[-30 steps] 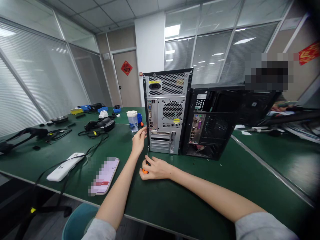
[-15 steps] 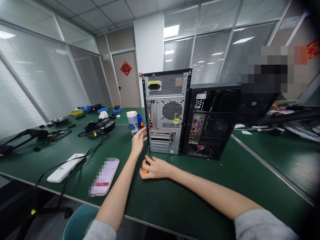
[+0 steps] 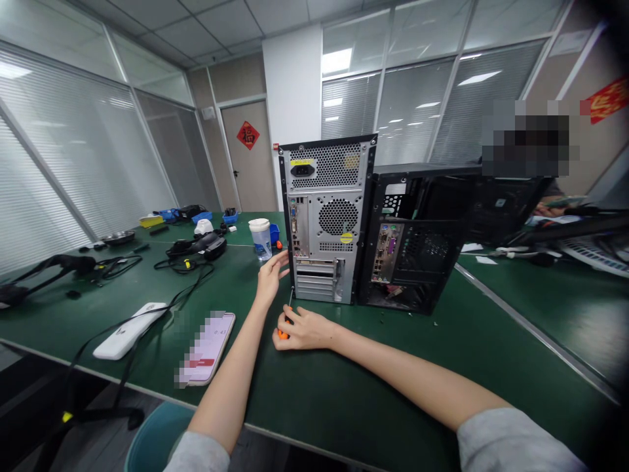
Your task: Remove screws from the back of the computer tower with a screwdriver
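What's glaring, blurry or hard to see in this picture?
In the head view, bright patches show in the glass panels and pale glare on the green table, far right; the upper-right corner is dark and blurred; blocky pixels hide part of the phone; the screwdriver in the right hand has a tip too small to judge.

Glass partitions (image 3: 427, 33) with blinds (image 3: 54, 118) (and a panelled ceiling (image 3: 221, 23)) suggest an office.
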